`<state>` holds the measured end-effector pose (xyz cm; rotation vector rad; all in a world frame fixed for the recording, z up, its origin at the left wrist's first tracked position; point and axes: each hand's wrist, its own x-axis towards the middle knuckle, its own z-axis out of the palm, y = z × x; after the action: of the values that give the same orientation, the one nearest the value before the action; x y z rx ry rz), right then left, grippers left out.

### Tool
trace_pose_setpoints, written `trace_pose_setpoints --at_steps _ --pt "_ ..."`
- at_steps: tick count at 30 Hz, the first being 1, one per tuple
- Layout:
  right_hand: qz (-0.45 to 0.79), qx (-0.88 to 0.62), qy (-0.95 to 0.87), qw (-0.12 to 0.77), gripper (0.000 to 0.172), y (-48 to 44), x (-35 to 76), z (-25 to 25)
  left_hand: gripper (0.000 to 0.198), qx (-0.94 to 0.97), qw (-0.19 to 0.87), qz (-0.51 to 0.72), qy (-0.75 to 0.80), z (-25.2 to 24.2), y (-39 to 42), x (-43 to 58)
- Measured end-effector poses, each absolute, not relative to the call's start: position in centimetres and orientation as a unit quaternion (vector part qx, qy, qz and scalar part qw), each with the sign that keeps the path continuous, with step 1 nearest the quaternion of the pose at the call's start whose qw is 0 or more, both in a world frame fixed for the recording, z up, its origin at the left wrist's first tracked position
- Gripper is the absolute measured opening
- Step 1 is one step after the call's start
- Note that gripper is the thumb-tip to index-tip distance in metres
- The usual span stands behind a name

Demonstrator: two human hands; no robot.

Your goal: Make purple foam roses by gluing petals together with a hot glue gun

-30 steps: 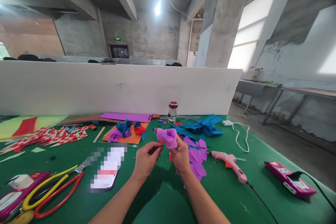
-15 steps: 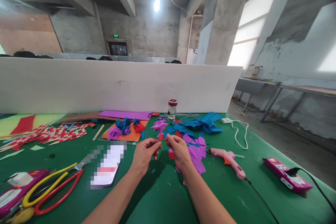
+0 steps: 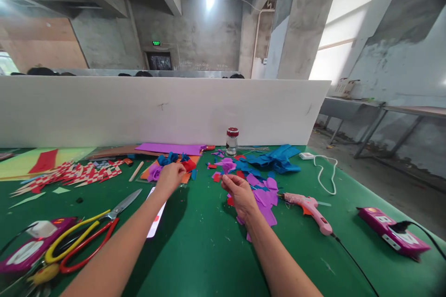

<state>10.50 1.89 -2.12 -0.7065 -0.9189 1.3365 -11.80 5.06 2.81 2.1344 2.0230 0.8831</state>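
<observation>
My left hand (image 3: 171, 178) is at the small pile of paper flowers. Its fingertips are closed together beside a red flower (image 3: 189, 165) and blue flowers (image 3: 168, 158), and what they pinch, if anything, is hidden. A purple flower (image 3: 154, 173) lies just left of that hand. My right hand (image 3: 240, 192) is pinched shut near the middle of the table, holding something too small to make out. Right above its fingertips is a purple paper piece (image 3: 226, 164); whether it is attached to the pinch I cannot tell. Purple paper petals (image 3: 265, 199) lie beside and beneath this hand.
A pink glue gun (image 3: 310, 209) with a cord lies right, near a purple power strip (image 3: 393, 232). Scissors (image 3: 114, 211) and a phone (image 3: 155, 218) are left. A red-lidded jar (image 3: 232, 141) stands before a white board (image 3: 195, 111). Blue paper (image 3: 278, 158) lies behind.
My left hand has moved left and away from my right hand, over to the paper flowers. The red piece at its fingertips is no longer seen there. My right hand stays nearly in place.
</observation>
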Motion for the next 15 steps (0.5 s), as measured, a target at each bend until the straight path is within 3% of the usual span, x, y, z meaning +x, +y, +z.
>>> trace_pose_setpoints --at_steps 6,11,15 --pt "0.584 -0.320 -0.389 0.636 0.029 1.9 10.5 -2.0 0.034 0.677 0.023 0.242 0.694 0.9 8.9 -14.1" --pt "0.569 -0.323 -0.391 0.647 0.029 2.1 10.9 -1.8 0.028 0.666 0.020 0.271 0.695 0.7 9.2 -14.1" --pt "0.504 -0.352 -0.425 0.664 0.029 2.2 11.2 -1.5 0.011 0.656 0.009 0.333 0.678 2.8 7.8 -13.6"
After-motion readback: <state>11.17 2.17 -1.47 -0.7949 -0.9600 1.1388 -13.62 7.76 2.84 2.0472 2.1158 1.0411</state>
